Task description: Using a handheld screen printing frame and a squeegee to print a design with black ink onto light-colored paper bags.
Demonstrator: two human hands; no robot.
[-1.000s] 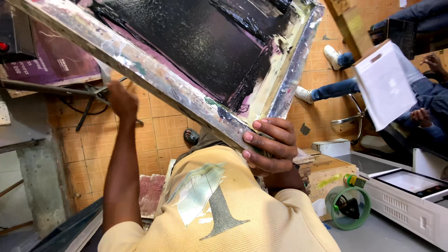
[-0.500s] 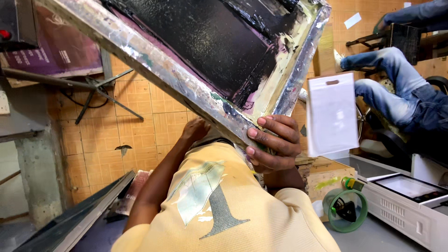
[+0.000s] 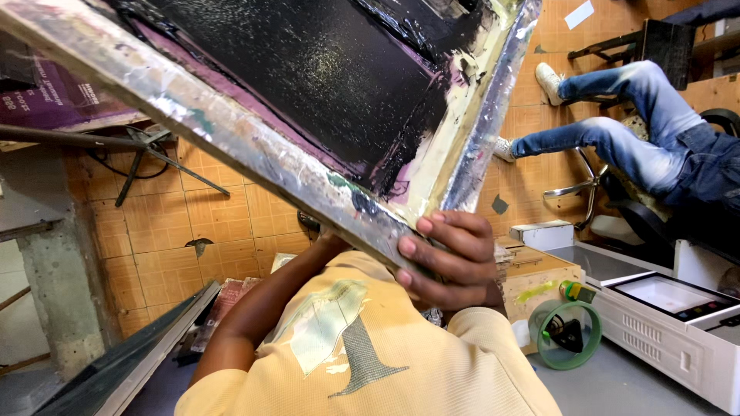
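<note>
The right hand (image 3: 451, 258) is closed around the lower corner of a tilted screen-printing frame (image 3: 231, 131), whose mesh is coated in black ink. Just below that corner lies a yellow shirt (image 3: 401, 362) with a printed motif. The left arm reaches along the shirt toward the frame's underside; the left hand is hidden there, so its grip cannot be told. Right of the frame sits a seated person's jeans-clad legs (image 3: 617, 131).

A print workshop — inked screen frame (image 3: 308, 131), yellow shirt (image 3: 370, 347), tiled floor (image 3: 193, 223).
</note>
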